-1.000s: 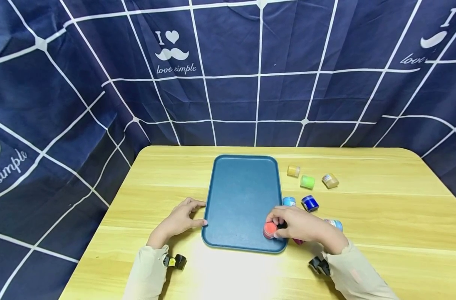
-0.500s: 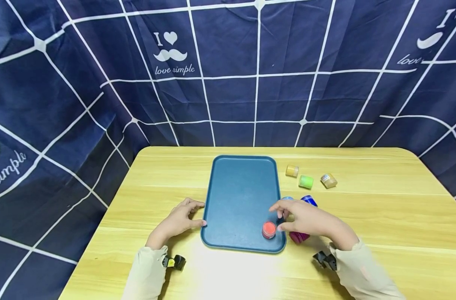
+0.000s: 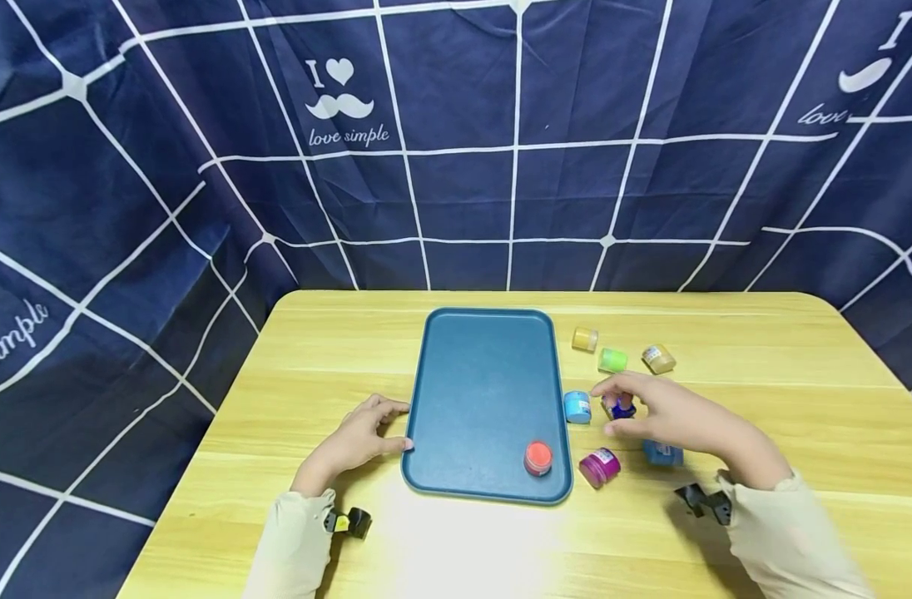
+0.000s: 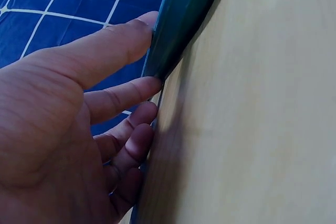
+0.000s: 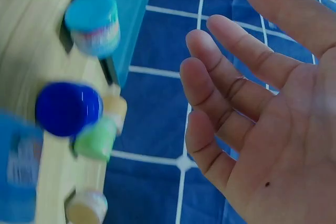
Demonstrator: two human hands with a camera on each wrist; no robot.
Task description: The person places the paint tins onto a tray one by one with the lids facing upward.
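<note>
A small red jar (image 3: 537,458) stands in the near right corner of the dark teal tray (image 3: 486,391). My left hand (image 3: 359,437) touches the tray's left rim with thumb and fingertips, and the left wrist view shows them against the edge. My right hand (image 3: 676,413) hovers over the dark blue jar (image 3: 622,409), partly hiding it. In the right wrist view its fingers are spread and hold nothing, apart from the dark blue jar (image 5: 68,108). A light blue jar (image 3: 577,407) sits against the tray's right rim, left of that hand.
On the wooden table (image 3: 785,374), a magenta jar (image 3: 600,467) lies near the tray's right corner. A blue jar (image 3: 661,452) is under my right wrist. Farther back lie a yellow jar (image 3: 585,339), a green jar (image 3: 612,360) and a tan jar (image 3: 658,358). A navy curtain (image 3: 456,200) hangs behind.
My right hand has let go of the red jar, leaving it on the tray, and has moved right and away to the dark blue jar. My left hand has stayed put.
</note>
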